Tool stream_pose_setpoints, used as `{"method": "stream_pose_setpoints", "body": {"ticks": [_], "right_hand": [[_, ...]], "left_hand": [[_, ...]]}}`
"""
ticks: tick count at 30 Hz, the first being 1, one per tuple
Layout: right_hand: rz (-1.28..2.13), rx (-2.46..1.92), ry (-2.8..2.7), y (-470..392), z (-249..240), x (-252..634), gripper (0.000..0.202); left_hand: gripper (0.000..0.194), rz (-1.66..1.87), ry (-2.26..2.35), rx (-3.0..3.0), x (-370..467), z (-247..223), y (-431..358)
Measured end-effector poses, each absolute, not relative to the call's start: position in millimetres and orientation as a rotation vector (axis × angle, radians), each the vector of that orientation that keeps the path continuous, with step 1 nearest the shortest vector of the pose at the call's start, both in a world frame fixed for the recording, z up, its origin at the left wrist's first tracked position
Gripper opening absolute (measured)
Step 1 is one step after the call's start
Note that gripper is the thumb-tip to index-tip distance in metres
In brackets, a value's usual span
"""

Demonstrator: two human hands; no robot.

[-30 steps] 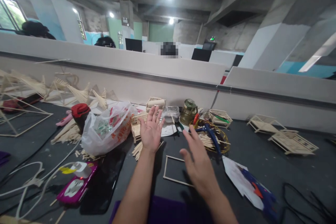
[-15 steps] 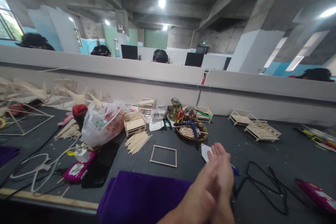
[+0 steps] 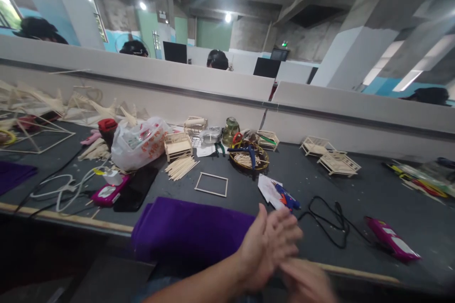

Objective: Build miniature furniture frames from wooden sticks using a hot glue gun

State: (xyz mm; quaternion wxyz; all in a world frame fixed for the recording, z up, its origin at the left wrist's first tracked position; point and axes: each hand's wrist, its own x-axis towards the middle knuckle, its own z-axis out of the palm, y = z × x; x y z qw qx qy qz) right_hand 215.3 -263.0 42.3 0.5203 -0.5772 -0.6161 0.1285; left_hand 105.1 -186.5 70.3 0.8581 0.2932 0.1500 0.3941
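Above the table's front edge, my left hand (image 3: pixel 267 250) is open, its palm turned up and its fingers spread. My right hand (image 3: pixel 308 280), smeared by motion, reaches in from the lower right with its fingers stretched out, the tips at the heel of my left hand. No object shows in either hand. Just beyond them a blue glue gun (image 3: pixel 287 198) lies on white paper (image 3: pixel 267 188). A folded purple cloth (image 3: pixel 194 227) is left of my left hand. Behind the cloth lies a rectangular frame of thin wooden sticks (image 3: pixel 212 192).
A bundle of sticks (image 3: pixel 181 166) lies beside a plastic bag (image 3: pixel 137 144). Pliers rest across a basket (image 3: pixel 263 166). Small stick-built furniture (image 3: pixel 339 163) stands at back right. A black cable (image 3: pixel 329 227) runs to a pink power strip (image 3: pixel 393 239). A low partition (image 3: pixel 220 85) closes the back.
My hands were pressed together over the glue gun. They have come nearer and parted, the left palm turning up. The view has tipped down, and the glue gun now shows.
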Motion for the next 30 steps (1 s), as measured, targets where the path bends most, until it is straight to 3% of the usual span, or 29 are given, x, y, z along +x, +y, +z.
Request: {"method": "stream_pose_setpoints", "body": {"ticks": [2, 4, 7, 10, 13, 19, 24, 30], "right_hand": [[0.234, -1.401, -1.489, -247.4, 33.0, 200.1, 0.037], [0.075, -1.451, -1.485, -230.4, 27.6, 191.6, 0.033], [-0.076, -1.518, -1.472, -211.3, 24.1, 187.3, 0.035], [0.098, -1.482, -1.654, -199.8, 16.7, 170.5, 0.021], [0.228, -1.456, -1.990, -188.8, 3.5, 138.8, 0.021], [0.494, -1.577, -2.090, -149.8, 4.3, 120.7, 0.012], [0.384, -1.756, -1.808, -88.8, 43.9, 131.5, 0.019], [0.264, -1.839, -1.859, -28.9, 42.5, 130.0, 0.018]], "left_hand": [[0.092, 0.705, 0.222, 0.561, 97.1, 74.4, -199.2], [0.085, 0.781, 0.294, 0.601, 72.6, 77.6, -204.5], [0.066, 0.898, 0.568, 1.061, 14.4, 70.4, -200.3], [0.049, 0.968, 1.173, 1.801, -44.0, 45.1, -190.6], [0.028, 0.854, 1.601, 2.144, -83.4, 16.4, -187.3], [0.021, 0.640, 1.685, 2.181, -106.7, 19.6, -175.4], [0.019, 0.911, 1.738, 2.011, -103.1, 43.1, -85.6], [0.027, 1.094, 1.814, 1.894, -98.9, 15.7, -6.7]]}}
